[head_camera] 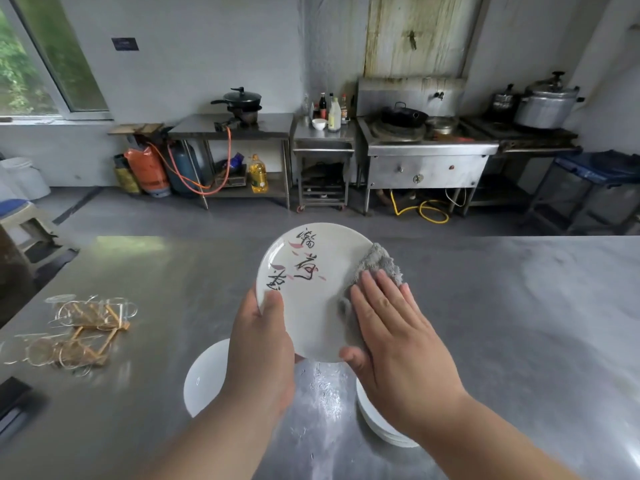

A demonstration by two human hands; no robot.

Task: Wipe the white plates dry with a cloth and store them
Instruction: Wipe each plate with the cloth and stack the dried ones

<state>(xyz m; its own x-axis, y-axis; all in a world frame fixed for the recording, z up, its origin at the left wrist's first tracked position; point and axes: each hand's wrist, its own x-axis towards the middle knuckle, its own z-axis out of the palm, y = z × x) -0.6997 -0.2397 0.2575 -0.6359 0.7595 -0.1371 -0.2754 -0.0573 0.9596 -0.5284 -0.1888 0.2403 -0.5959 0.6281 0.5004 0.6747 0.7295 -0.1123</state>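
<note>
The left grip [263, 344] pinched the plate [311, 289] at its rim, above the surface [519, 323]; the right grip [391, 327], fingers straight, pressed the cloth [377, 265] on it. A hard push (rim perhaps wet) could slip it loose.

L hand [259, 348] is curled w/ thumb hooked over the plate [311, 306] rim, while R hand [394, 334] is laid flat, fingers straight, on the cloth [377, 263].

Soft daylight came from the window [52, 60] at left, glaring on the bench [519, 323]; edges bowed and blurred.
</note>
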